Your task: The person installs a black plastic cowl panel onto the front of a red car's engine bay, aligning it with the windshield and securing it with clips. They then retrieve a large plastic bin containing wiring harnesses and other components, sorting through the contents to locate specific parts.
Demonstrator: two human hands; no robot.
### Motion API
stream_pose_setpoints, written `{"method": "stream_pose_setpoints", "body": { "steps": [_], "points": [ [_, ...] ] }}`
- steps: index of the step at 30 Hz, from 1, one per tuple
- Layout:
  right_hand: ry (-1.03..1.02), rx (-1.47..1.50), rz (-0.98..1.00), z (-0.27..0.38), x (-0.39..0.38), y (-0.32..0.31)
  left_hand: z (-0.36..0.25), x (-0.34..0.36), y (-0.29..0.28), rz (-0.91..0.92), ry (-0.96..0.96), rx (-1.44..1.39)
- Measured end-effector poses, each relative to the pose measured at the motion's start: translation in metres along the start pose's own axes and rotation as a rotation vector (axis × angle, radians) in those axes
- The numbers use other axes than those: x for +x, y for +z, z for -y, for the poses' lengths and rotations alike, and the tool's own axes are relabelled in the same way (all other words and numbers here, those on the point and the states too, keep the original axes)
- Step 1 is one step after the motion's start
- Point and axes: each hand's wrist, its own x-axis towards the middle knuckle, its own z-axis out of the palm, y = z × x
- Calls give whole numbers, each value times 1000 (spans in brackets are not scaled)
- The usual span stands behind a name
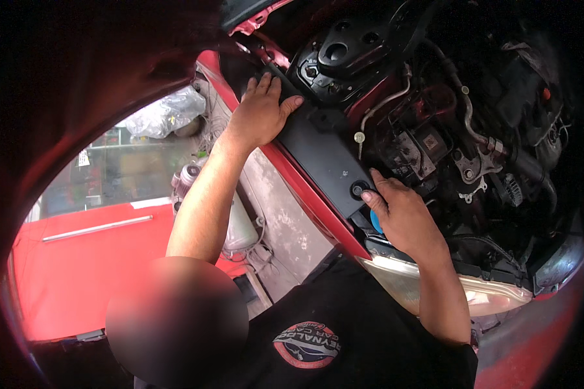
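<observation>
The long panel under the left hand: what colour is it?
The long panel is dark grey, almost black; the head view shows it best.

Worn on your head, the wide fisheye looks down past your black T-shirt [376, 324] toward the engine bay [448, 142] at right; your left hand [259, 117] and right hand [401, 214] sit near it, the concrete floor [291, 217] farther below.
</observation>
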Motion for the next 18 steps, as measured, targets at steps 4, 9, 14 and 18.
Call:
{"method": "stream_pose_setpoints", "body": {
  "steps": [4,9,14,18],
  "points": [
    [27,-28,51,-6,0,-1,-3,-3,-14,-176,4,263],
    [73,-112,102,1,4,-1,49,15,-32,-31,270,746],
    [17,-107,66,-5,6,7,40,12,-32,288,123,1098],
    [-11,-126,3,-14,9,18,8,33,-42,493,-42,1009]
  ]
}}
